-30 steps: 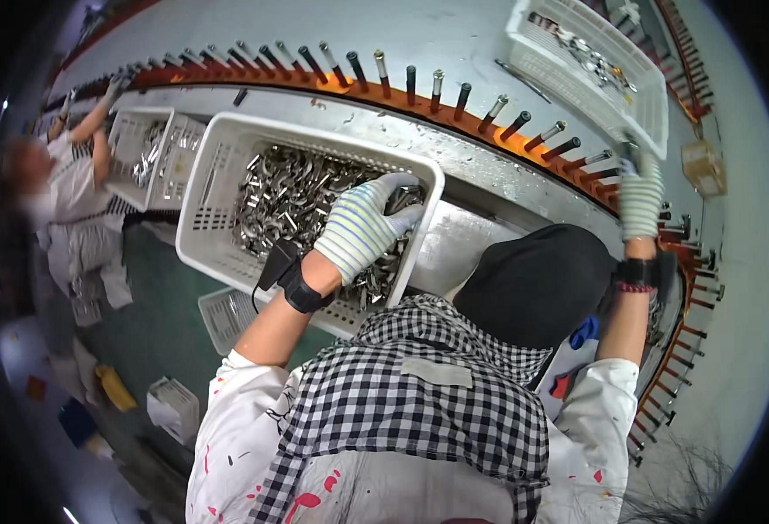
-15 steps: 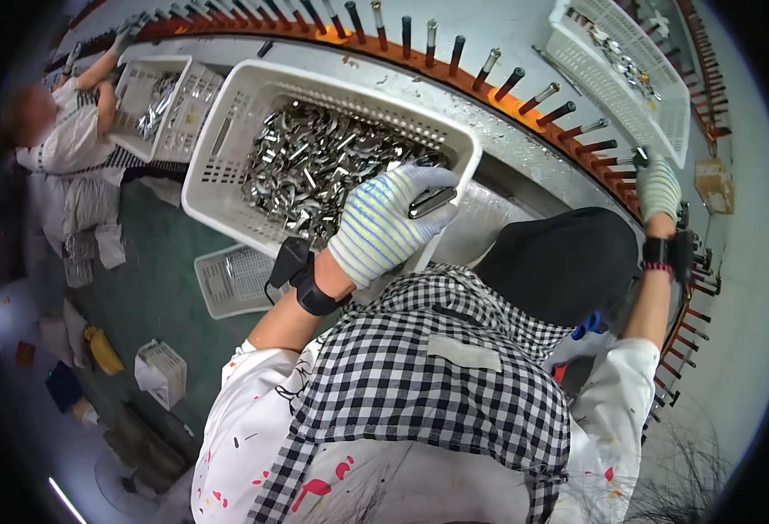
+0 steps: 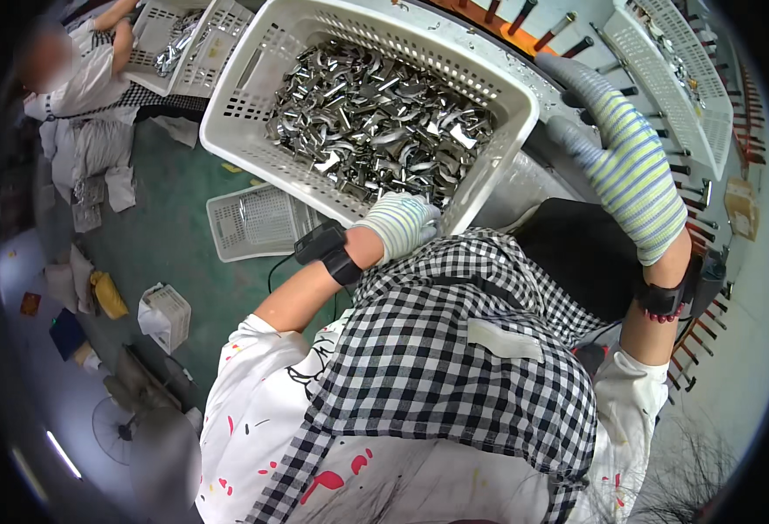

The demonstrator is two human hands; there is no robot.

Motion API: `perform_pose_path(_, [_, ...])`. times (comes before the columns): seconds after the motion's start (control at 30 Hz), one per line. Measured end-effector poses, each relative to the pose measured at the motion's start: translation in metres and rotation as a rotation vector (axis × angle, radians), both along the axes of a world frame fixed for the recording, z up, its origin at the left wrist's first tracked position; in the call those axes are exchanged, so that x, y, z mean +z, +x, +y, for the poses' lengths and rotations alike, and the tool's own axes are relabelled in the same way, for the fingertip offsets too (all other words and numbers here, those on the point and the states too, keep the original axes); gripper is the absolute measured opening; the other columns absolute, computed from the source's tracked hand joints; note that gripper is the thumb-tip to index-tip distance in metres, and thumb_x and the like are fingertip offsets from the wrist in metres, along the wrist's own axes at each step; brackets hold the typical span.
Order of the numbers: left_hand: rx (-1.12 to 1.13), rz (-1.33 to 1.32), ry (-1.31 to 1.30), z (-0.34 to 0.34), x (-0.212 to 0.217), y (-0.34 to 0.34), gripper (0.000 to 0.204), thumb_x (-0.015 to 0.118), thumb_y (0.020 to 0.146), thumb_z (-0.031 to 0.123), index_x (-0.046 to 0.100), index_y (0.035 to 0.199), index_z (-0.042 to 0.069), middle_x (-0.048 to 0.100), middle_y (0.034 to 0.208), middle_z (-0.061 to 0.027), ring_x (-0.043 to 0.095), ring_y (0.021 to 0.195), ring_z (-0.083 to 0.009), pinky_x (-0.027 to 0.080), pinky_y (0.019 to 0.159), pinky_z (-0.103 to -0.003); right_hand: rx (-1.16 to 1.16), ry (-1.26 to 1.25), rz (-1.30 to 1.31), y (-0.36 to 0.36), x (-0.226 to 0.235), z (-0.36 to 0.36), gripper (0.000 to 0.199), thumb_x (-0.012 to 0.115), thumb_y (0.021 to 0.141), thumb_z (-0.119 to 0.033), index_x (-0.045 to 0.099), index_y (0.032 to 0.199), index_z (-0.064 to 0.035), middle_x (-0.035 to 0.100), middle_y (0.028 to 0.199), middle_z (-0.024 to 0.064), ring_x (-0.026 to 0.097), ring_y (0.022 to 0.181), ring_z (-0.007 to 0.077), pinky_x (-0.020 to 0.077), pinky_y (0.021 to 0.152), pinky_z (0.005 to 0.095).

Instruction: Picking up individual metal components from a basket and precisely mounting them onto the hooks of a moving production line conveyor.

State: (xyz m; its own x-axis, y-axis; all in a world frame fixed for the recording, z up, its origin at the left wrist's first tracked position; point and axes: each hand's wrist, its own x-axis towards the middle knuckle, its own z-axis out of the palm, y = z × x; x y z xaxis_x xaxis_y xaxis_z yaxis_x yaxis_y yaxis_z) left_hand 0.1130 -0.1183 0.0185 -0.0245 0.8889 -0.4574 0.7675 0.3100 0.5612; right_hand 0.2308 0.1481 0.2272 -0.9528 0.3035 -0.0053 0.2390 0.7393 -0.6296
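Observation:
A white perforated basket stands before me, heaped with curved, shiny metal pieces. My left hand, in a striped knit glove, rests at the basket's near rim. Its fingers are curled, and whatever they may hold is hidden. My right hand, gloved alike, is raised to the right of the basket. The thumb stands apart from the long outstretched fingers, with nothing visible between them. Beyond those fingertips runs an orange rack of upright posts, some dark-topped and some with metal on top.
A second white basket with metal parts sits beyond the rack at right. At far left a co-worker is beside more baskets. A smaller basket and a white crate are on the green floor. A cardboard box is at far right.
My right hand has come back from the rack toward the basket and opened. My left hand has dropped to the near rim; the metal piece it held no longer shows. The view has shifted.

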Motion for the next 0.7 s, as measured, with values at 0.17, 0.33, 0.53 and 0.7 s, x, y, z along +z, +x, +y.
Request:
perform_pose_path(0.17, [-0.221, 0.164, 0.109, 0.008, -0.023, 0.008, 0.022, 0.068, 0.097, 0.021, 0.076, 0.114, 0.011, 0.073, 0.112, -0.0133, 0.068, 0.110, -0.0329, 0.053, 0.097, -0.046, -0.010, 0.079, -0.104, 0.023, -0.003, 0.005, 0.052, 0.068, 0.104, -0.025, 0.060, 0.152, -0.0088, 0.067, 0.146, 0.0150, 0.063, 0.134, 0.0254, 0.0472, 0.114, 0.0394])
perform_pose_path(0.33, [-0.367, 0.340, 0.187, 0.026, -0.047, 0.007, 0.037, 0.077, 0.083, 0.034, 0.077, 0.113, 0.013, 0.066, 0.130, -0.0113, 0.056, 0.130, -0.0314, 0.045, 0.110, -0.049, -0.219, -0.127, -0.154, 0.035, -0.040, -0.031, 0.039, 0.068, 0.104, -0.021, 0.067, 0.141, -0.0060, 0.074, 0.130, 0.0185, 0.073, 0.113, 0.0281, 0.0549, 0.100, 0.0380])
perform_pose_path(0.53, [-0.447, 0.411, 0.202, 0.040, -0.057, -0.005, 0.041, 0.079, 0.079, 0.033, 0.078, 0.115, 0.013, 0.062, 0.140, -0.0122, 0.052, 0.136, -0.0303, 0.047, 0.106, -0.051, -0.028, 0.596, -0.101, -0.033, -0.196, -0.044, 0.021, 0.063, 0.092, -0.013, 0.077, 0.108, -0.0094, 0.076, 0.114, 0.0138, 0.066, 0.122, 0.0340, 0.0473, 0.107, 0.0509])
perform_pose_path(0.7, [-0.345, 0.432, 0.208, 0.033, -0.050, 0.006, 0.035, 0.073, 0.084, 0.027, 0.078, 0.115, 0.011, 0.064, 0.137, -0.0125, 0.055, 0.133, -0.0297, 0.048, 0.102, -0.052, -0.009, 0.565, -0.718, -0.105, -0.247, -0.046, 0.025, 0.063, 0.095, -0.015, 0.085, 0.107, -0.0116, 0.082, 0.108, 0.0144, 0.080, 0.097, 0.0313, 0.0614, 0.078, 0.0495])
